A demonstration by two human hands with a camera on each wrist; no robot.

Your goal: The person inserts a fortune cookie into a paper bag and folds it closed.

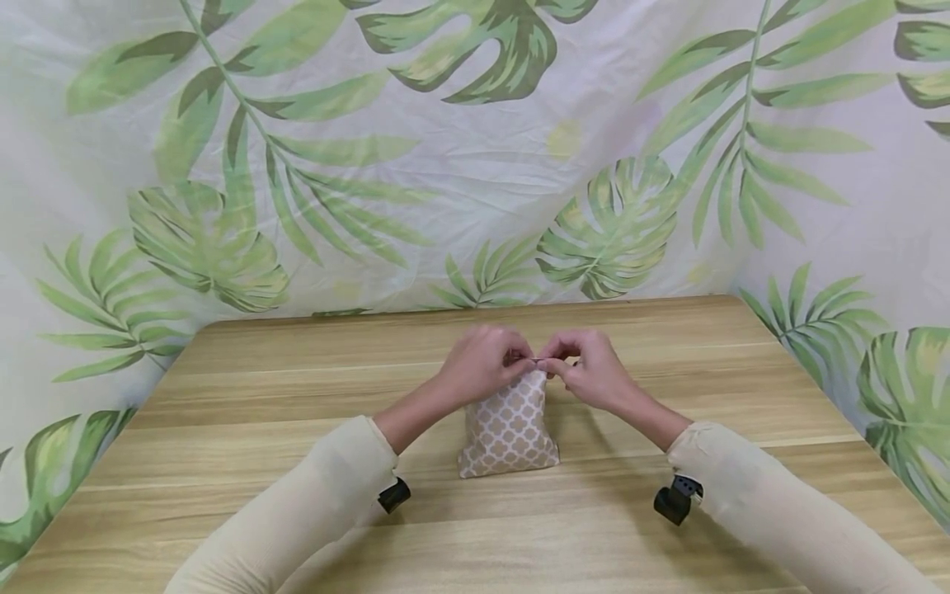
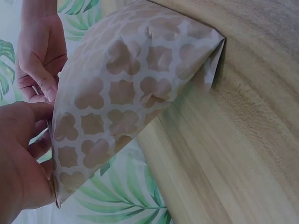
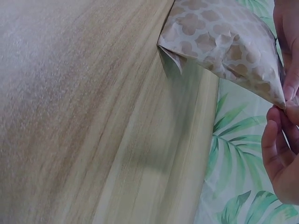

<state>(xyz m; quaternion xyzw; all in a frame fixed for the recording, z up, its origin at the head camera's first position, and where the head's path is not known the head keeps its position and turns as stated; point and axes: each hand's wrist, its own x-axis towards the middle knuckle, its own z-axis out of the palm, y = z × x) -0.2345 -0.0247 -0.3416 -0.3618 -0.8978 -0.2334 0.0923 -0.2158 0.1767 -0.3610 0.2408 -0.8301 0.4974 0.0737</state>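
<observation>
A tan paper bag (image 1: 510, 429) with a white lattice pattern stands on the wooden table, its sides bulging and its top edge drawn flat. My left hand (image 1: 490, 361) pinches that top edge between thumb and fingers. Close beside it, my right hand (image 1: 590, 369) pinches the right end of the same edge, fingertips near the left ones. In the left wrist view the bag (image 2: 121, 88) hides part of the fingers along its top. The right wrist view shows the bag's corner (image 3: 280, 103) between the right thumb and fingers. Whatever fills the bag is hidden.
The wooden table (image 1: 297, 388) extends around the bag on all sides. Behind it hangs a white cloth (image 1: 460, 190) printed with green leaves. Black wrist cameras, such as the one by the right sleeve (image 1: 674, 500), hang below both forearms.
</observation>
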